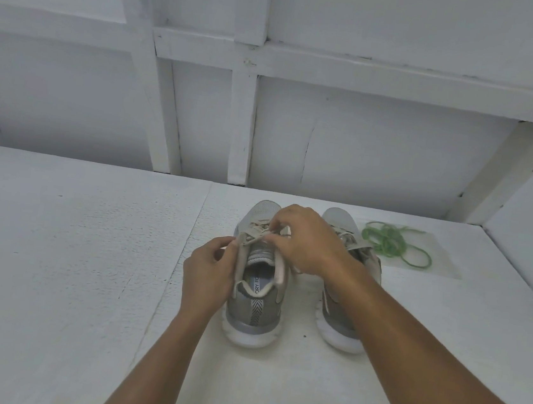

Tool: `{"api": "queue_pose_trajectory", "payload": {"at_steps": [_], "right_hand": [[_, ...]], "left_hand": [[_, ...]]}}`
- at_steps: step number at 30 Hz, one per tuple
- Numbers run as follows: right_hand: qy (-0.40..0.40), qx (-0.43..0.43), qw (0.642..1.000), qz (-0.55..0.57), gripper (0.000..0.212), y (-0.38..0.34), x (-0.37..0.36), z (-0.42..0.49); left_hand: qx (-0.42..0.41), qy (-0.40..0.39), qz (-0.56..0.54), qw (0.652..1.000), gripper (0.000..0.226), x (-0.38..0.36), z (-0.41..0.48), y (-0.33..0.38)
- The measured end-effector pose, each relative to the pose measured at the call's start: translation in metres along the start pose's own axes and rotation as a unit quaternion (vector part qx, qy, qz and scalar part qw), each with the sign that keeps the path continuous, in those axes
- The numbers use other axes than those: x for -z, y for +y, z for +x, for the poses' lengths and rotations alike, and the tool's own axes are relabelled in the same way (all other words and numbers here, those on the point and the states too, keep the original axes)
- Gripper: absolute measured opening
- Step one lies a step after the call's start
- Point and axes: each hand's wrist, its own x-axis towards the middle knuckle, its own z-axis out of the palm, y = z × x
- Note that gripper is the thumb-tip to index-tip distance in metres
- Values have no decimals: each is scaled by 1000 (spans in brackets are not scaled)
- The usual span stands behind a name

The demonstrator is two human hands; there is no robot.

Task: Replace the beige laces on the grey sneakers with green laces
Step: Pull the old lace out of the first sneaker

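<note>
left hand (pixel 209 273) and right hand (pixel 309 240) both pinch the beige lace (pixel 254 235); a sharp tug might drag the sneaker (pixel 252 313) askew.

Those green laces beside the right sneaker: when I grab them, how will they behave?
The green laces lie in loose overlapping loops, so they are probably floppy and will likely dangle and snag on themselves. They look thin, so probably light. They seem to rest on a clear film, which may slide along.
</note>
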Motion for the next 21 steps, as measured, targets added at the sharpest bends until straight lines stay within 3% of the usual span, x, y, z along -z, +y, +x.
{"api": "queue_pose_trajectory", "payload": {"at_steps": [6,13,17,19,21], "right_hand": [[49,-36,998,15,15,10,22,6],[111,-103,981,-125,17,26,30,6],[52,-102,971,-211,21,23,24,4],[24,-87,976,-199,32,16,19,1],[56,-65,986,-144,29,6,19,-5]], "left_hand": [[7,4,-2,1000,21,0,0,0],[4,5,-3,1000,23,0,-2,2],[3,3,-12,1000,25,-1,-3,1],[-7,-8,-6,1000,24,0,-2,2],[-24,-27,6,999,24,4,0,4]]}}
